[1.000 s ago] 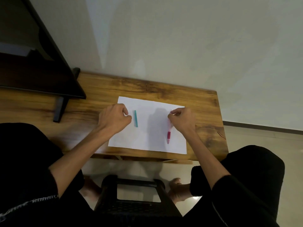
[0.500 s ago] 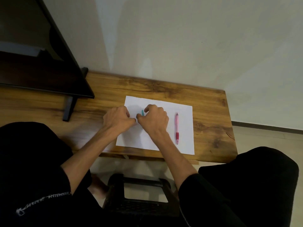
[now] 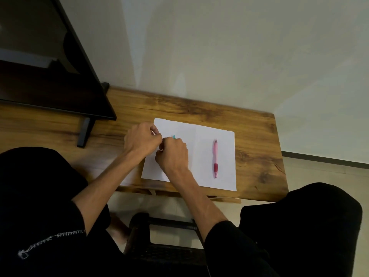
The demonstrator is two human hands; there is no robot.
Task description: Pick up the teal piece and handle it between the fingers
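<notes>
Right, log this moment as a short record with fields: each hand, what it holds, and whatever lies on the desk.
left hand: left hand, fingers curled, pinching something small and pale; what it is cannot be told
right hand: right hand, curled round a small teal stick, only its tip showing
hands: close together over the left part of the white paper sheet
pink pen with red grip: lying on the sheet's right part, untouched
wooden desk: bears the sheet
dark monitor: stands at far left
</notes>
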